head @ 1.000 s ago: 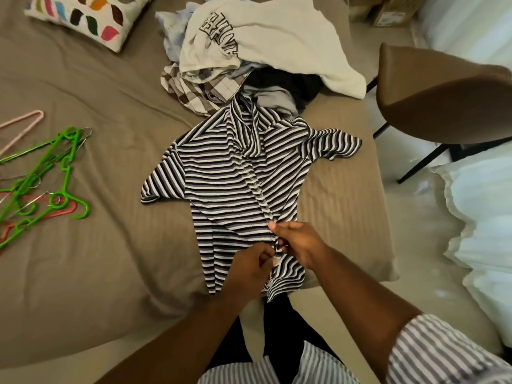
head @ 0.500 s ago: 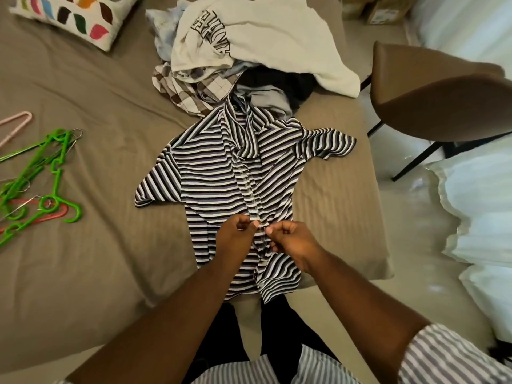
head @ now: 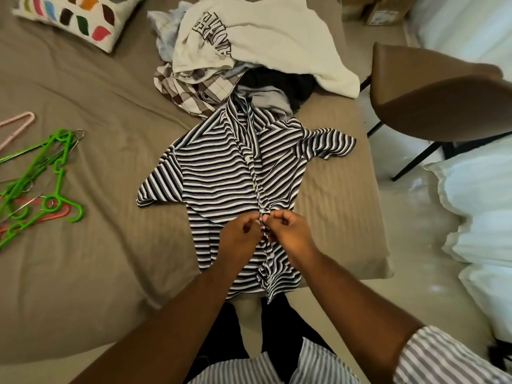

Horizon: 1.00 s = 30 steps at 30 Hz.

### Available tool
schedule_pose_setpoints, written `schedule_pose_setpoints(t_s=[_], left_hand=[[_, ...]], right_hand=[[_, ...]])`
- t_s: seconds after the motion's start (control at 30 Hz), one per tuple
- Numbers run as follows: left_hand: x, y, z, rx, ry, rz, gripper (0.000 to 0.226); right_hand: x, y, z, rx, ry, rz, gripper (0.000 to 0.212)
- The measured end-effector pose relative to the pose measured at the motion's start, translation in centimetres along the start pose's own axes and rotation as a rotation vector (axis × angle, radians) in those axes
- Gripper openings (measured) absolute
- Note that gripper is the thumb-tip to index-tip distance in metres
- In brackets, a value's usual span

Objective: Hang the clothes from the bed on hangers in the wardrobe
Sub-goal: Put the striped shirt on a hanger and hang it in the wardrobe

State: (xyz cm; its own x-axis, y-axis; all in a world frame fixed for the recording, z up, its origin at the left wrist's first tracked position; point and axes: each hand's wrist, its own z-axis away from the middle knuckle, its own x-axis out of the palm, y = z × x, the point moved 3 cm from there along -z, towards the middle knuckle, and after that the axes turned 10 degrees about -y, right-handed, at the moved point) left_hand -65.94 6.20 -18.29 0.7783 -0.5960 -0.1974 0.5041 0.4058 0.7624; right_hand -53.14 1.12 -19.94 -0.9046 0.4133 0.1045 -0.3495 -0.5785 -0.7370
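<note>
- Both our hands have moved up the button strip of the striped shirt (head: 221, 173) since a second ago.
- Far left, green hangers (head: 59, 173) lie on the bed (head: 110, 259).
- Centre, the striped shirt lies spread on the bed, its collar touching a pile of clothes (head: 263, 37).
- Our left hand (head: 241, 231) and right hand (head: 291, 231), fingers curled, each pinch the button strip, almost touching.
- Right, a brown chair (head: 429, 101) stands beside the bed.

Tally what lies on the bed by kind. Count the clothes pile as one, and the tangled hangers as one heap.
striped shirt: 1
clothes pile: 1
hanger heap: 1
pillow: 1
Total: 4
</note>
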Motion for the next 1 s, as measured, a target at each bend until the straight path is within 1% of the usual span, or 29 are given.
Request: schedule_pose_setpoints(t_s=[0.07, 0.1, 0.17, 0.23, 0.3, 0.33, 0.37, 0.43, 0.47, 0.5, 0.53, 0.6, 0.63, 0.67, 0.7, 0.83, 0.9, 1.0], left_hand=[[-0.3, -0.8, -0.2, -0.069, -0.070, 0.317, 0.021], [-0.5, -1.2, -0.4, -0.074, -0.104, 0.394, 0.019], [-0.8, -1.3, -0.4, -0.092, -0.153, 0.437, 0.012], [-1.1, -1.4, -0.6, -0.124, -0.176, 0.407, 0.009], [-1.3, -1.5, -0.8, -0.126, -0.172, 0.352, 0.006], [-1.5, -1.6, -0.9, -0.118, -0.137, 0.294, 0.005], [-1.8, -1.6, -1.0, -0.113, -0.074, 0.182, 0.004], [-2.7, -1.4, -1.1, -0.100, 0.098, -0.146, 0.004], [-2.9, -1.1, -0.9, -0.075, 0.155, -0.259, 0.004], [-3.0, -0.7, -0.8, -0.036, 0.170, -0.316, 0.006], [-2.9, -0.5, -0.8, -0.004, 0.156, -0.350, 0.008], [-2.5, 0.0, -0.8, 0.018, 0.109, -0.390, 0.008], [-2.4, 0.2, -0.9, 0.003, 0.096, -0.399, 0.006], [-2.4, 0.1, -1.0, -0.024, 0.096, -0.374, 0.006], [-2.4, -0.2, -1.1, -0.051, 0.100, -0.314, 0.006], [-2.5, -1.3, -0.7, -0.083, 0.064, 0.010, 0.005], [-2.6, -1.4, -0.6, -0.080, 0.056, 0.064, 0.004], [-2.8, -1.3, -0.6, -0.109, 0.050, 0.139, 0.003]], right_hand=[[-0.2, -0.3, -0.1, 0.021, -0.016, -0.020, 0.007], [-0.3, -0.4, -0.2, 0.032, -0.037, -0.031, 0.006], [-0.2, -0.4, -0.2, 0.052, -0.088, -0.040, 0.006], [0.1, -0.3, -0.1, 0.072, -0.122, -0.044, 0.006], [0.2, -0.2, -0.1, 0.084, -0.106, -0.015, 0.006], [0.1, -0.2, -0.2, 0.069, -0.057, 0.064, 0.006], [-0.2, -0.2, -0.3, 0.036, 0.026, 0.208, 0.006], [-0.9, -0.6, -0.2, -0.065, 0.231, 0.507, 0.007], [-0.8, -1.0, 0.0, -0.124, 0.291, 0.565, 0.008], [-0.5, -1.3, 0.2, -0.179, 0.291, 0.561, 0.008], [-0.1, -1.6, 0.3, -0.222, 0.236, 0.531, 0.008], [1.5, -1.8, 0.4, -0.258, 0.041, 0.510, 0.009], [2.1, -1.7, 0.4, -0.256, -0.029, 0.535, 0.010], [2.4, -1.5, 0.2, -0.245, -0.057, 0.562, 0.010], [2.3, -1.3, 0.0, -0.228, -0.047, 0.587, 0.009], [1.3, -0.8, -0.5, -0.180, 0.063, 0.668, 0.006], [1.2, -0.8, -0.4, -0.175, 0.049, 0.633, 0.006], [1.4, -0.5, -0.3, -0.155, -0.030, 0.524, 0.002]])
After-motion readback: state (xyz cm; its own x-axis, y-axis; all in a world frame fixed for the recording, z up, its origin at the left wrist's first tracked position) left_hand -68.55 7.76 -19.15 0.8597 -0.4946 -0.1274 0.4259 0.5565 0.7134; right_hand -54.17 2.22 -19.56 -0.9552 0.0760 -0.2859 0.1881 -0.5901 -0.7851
